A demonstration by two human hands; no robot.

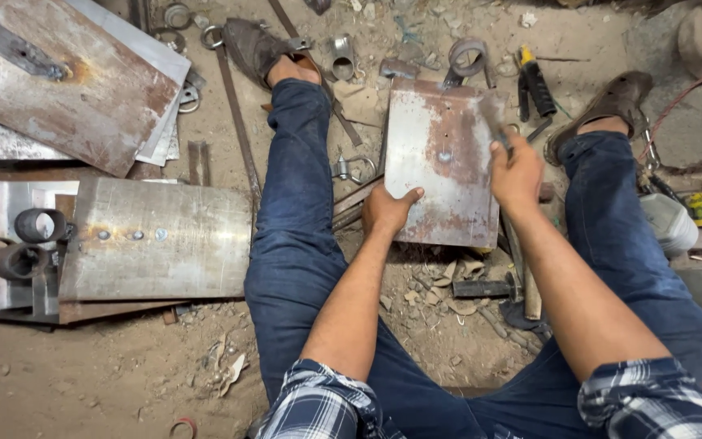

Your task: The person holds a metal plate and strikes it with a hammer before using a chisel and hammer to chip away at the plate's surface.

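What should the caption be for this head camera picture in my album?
Left hand steadies a rusty metal plate while right hand works on it.

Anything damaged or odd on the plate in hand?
The plate, held by the left hand and right hand, has rust patches and a small hole near its middle. The floor is littered with debris.

Place: a metal workshop; I sit on its dirt floor (107,374).
Signs: rusty steel plates (83,89), pipe rings (38,223), hammer (530,293) around me.
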